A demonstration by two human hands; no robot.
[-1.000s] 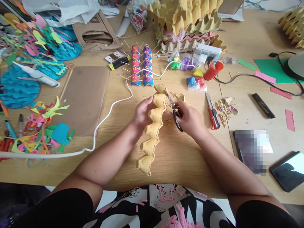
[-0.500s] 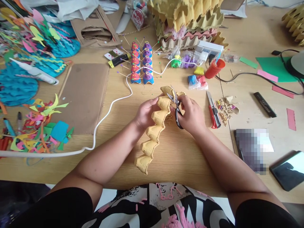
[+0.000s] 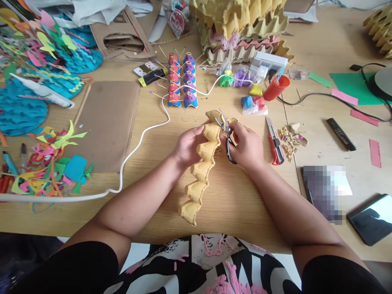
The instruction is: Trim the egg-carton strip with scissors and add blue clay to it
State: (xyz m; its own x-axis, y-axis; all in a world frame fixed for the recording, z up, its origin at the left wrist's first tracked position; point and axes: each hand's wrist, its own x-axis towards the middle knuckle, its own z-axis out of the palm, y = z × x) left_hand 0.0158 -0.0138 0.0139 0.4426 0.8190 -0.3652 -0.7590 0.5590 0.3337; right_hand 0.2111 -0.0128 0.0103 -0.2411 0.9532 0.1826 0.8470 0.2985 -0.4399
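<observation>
A yellow egg-carton strip (image 3: 200, 170) with several cups hangs over the table between my forearms. My left hand (image 3: 190, 146) is closed around the strip near its far end, its fingers partly hidden behind the cardboard. My right hand (image 3: 248, 148) grips black-handled scissors (image 3: 229, 141), whose blades are parted at the far end of the strip. Just beyond stand two painted egg-carton rows, a red and blue one (image 3: 174, 81) and a purple and blue one (image 3: 190, 83), with pins sticking out at the sides.
A white cable (image 3: 143, 132) crosses the table on the left, beside a cardboard sheet (image 3: 105, 122) and paper scraps (image 3: 49, 163). To the right lie a red utility knife (image 3: 275, 143), shavings (image 3: 292, 141), a red cup (image 3: 276, 88) and phones. Egg trays (image 3: 241, 24) are stacked behind.
The strip's near end has swung slightly to the right. Both hands and the scissors stay almost in place.
</observation>
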